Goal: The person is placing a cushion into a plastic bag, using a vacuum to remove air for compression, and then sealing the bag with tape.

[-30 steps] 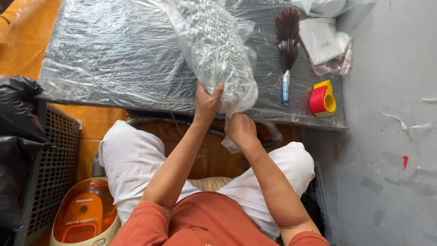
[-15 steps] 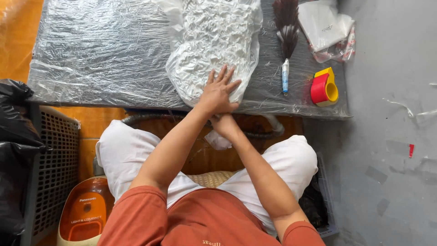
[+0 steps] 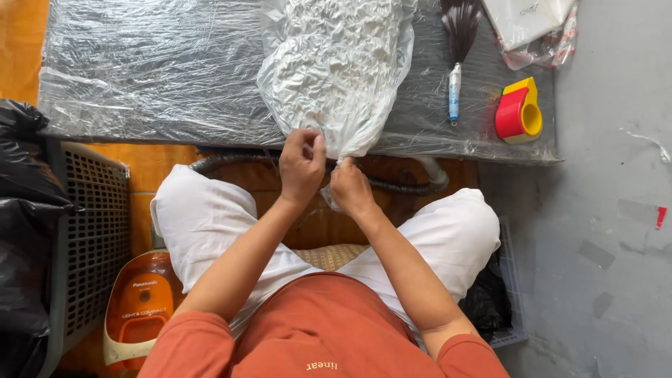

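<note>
My left hand (image 3: 301,166) and right hand (image 3: 350,187) both pinched shut on clear bag (image 3: 336,70) neck, bulk lying ahead on surface (image 3: 140,77); best keep gather tight, twist evenly.

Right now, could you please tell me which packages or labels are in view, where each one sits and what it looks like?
Clear plastic bag: table centre, crinkled white filling, neck pinched by both hands.
Flat white packet: table's far right corner, clear wrap.
Printed label on orange vacuum cleaner: lower left, white lettering.
</note>
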